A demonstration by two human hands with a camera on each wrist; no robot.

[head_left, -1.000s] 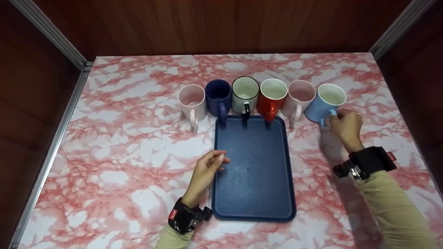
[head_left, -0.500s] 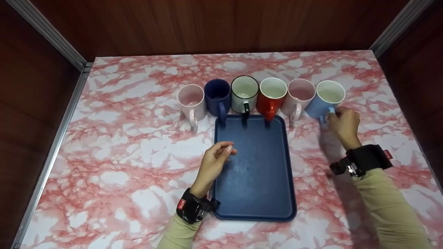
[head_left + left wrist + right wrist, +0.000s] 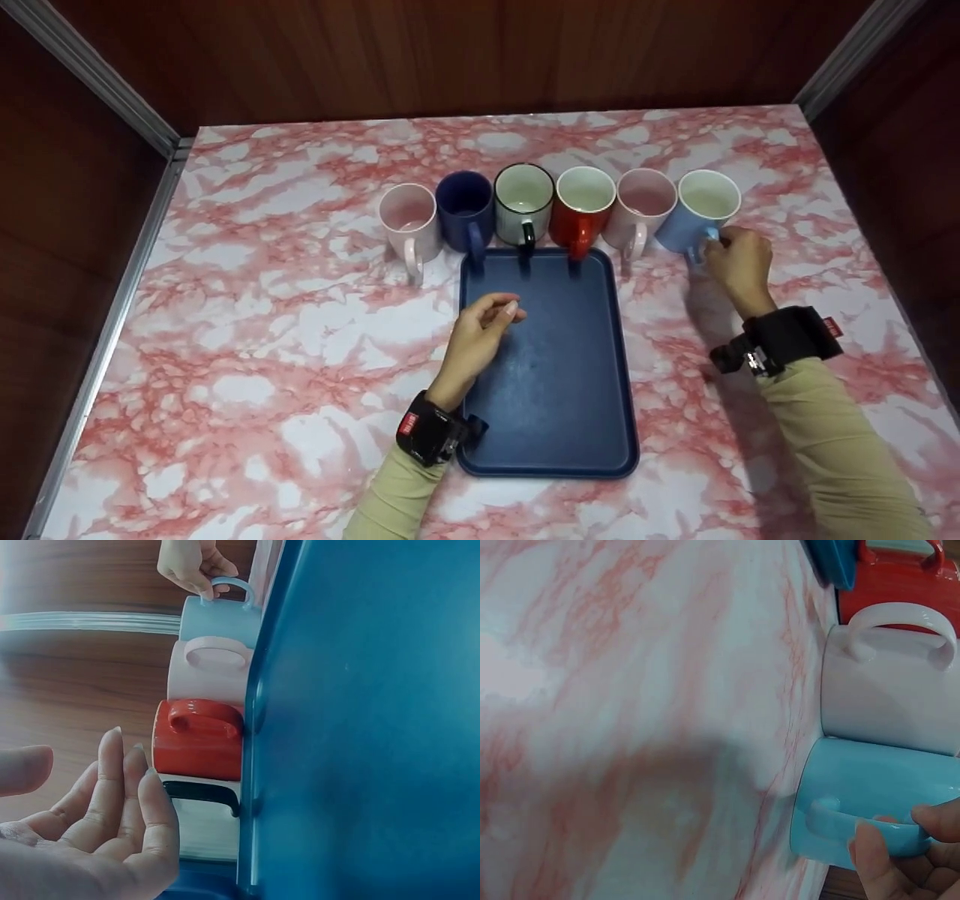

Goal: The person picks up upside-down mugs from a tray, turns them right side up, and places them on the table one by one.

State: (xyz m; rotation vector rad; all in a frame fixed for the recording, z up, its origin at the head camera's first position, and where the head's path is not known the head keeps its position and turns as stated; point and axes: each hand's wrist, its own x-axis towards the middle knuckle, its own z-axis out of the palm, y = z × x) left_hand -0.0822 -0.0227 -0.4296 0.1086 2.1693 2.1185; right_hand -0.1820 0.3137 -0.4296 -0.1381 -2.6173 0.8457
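My right hand [image 3: 741, 262] pinches the handle of a light blue mug [image 3: 684, 225] at the right end of a row of mugs. In the right wrist view, thumb and fingers close around the handle of this blue mug [image 3: 877, 772], which stands right beside a pale pink mug [image 3: 892, 690]. My left hand [image 3: 480, 334] hovers over the left part of a dark blue tray [image 3: 555, 375], fingers loosely bent and holding nothing. In the left wrist view, that hand [image 3: 105, 832] has its thumb apart from the fingers.
Leftward along the row stand a pink mug [image 3: 634, 217], a red mug [image 3: 576, 225], a white mug with black rim [image 3: 517, 221], a dark blue mug [image 3: 461, 221] and another pink mug [image 3: 412, 232]. Their handles face me. Dark wooden panels [image 3: 480, 60] surround the marbled table [image 3: 262, 300].
My left hand has moved forward and right over the tray. The right hand keeps its grip on the light blue mug's handle, and that mug has shifted slightly back, nearer the pink mug.
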